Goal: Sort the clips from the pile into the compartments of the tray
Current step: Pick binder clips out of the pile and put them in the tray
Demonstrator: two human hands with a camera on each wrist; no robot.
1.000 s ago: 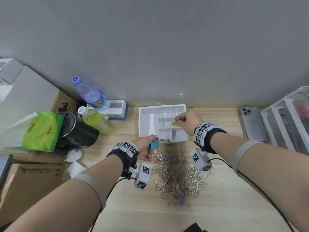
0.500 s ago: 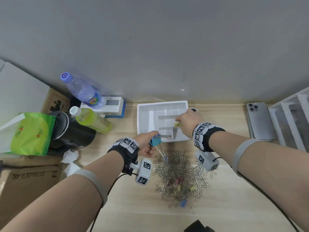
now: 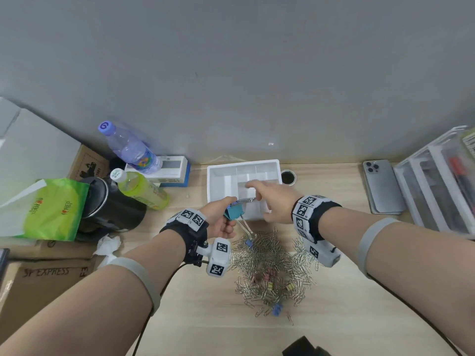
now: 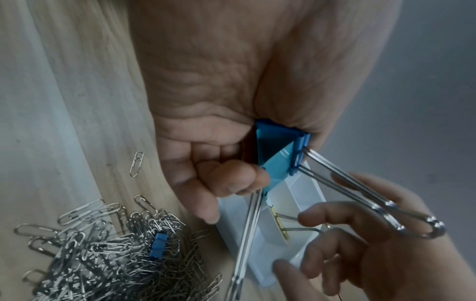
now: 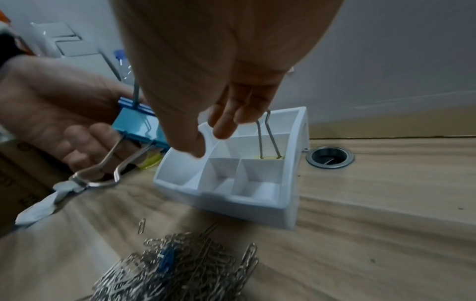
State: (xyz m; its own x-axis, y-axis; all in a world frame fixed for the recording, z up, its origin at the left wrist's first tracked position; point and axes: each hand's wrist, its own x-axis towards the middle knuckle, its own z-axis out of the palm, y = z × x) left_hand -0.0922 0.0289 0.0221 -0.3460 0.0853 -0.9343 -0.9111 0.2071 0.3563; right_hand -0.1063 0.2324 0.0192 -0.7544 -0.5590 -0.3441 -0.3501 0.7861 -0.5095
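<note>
A large blue binder clip [image 3: 234, 211] is gripped in the left hand [image 3: 220, 220], held just above the near edge of the white tray [image 3: 215, 181]. The right hand [image 3: 273, 201] is spread loose over the tray, its grip wide and holding nothing. A yellow binder clip [image 5: 268, 156] is seen standing in a right-side compartment, while the pile of paper clips [image 3: 270, 268] is left mid-desk.

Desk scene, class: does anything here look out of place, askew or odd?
Little stands out. Crumpled tissues lie loose on the desk left of the clip pile. A yellow binder clip already sits in the white tray, handles up, while the left hand holds a large blue binder clip.
</note>
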